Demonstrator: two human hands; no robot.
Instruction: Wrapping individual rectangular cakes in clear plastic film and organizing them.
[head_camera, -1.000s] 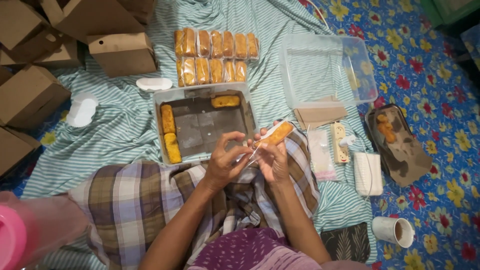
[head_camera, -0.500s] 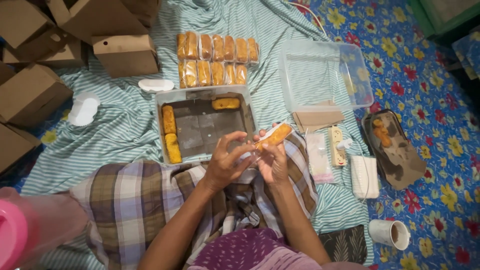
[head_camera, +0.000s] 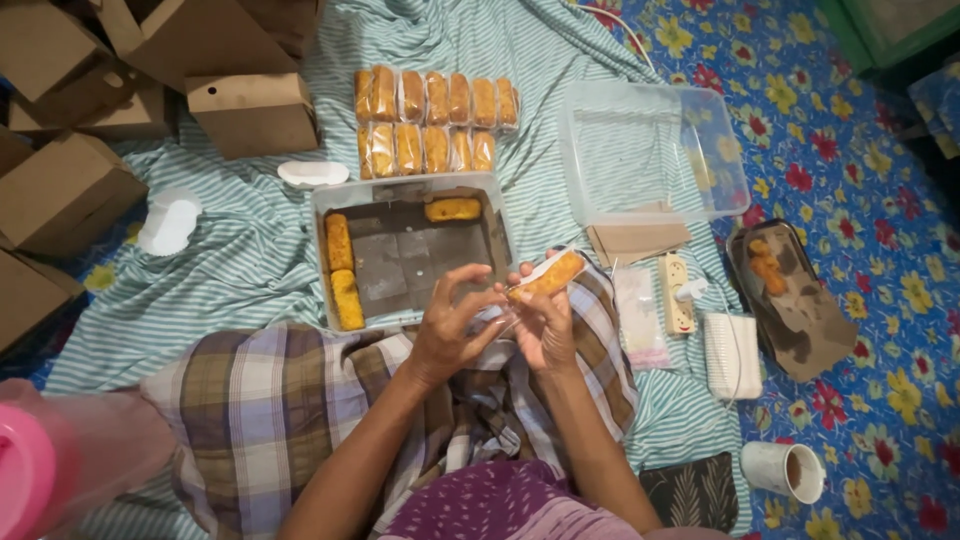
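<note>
Centre of frame, over the checked cloth on the lap: both hands work one golden fried roll (head_camera: 547, 276) in a clear plastic sleeve. Right hand (head_camera: 545, 325) grips the roll's lower end, fingers closed around it; left hand (head_camera: 450, 320) pinches the sleeve's open end, fingertips together. Just above, a grey tray (head_camera: 497, 215) holds three more rolls. Wrapped rolls (head_camera: 432, 120) lie in two rows at upper centre; brown cardboard boxes (head_camera: 250, 110) upper left.

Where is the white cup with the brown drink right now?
Head view, bottom right: the white cup stands on the blue flowered floor cloth, below the white pleated stack.
</note>
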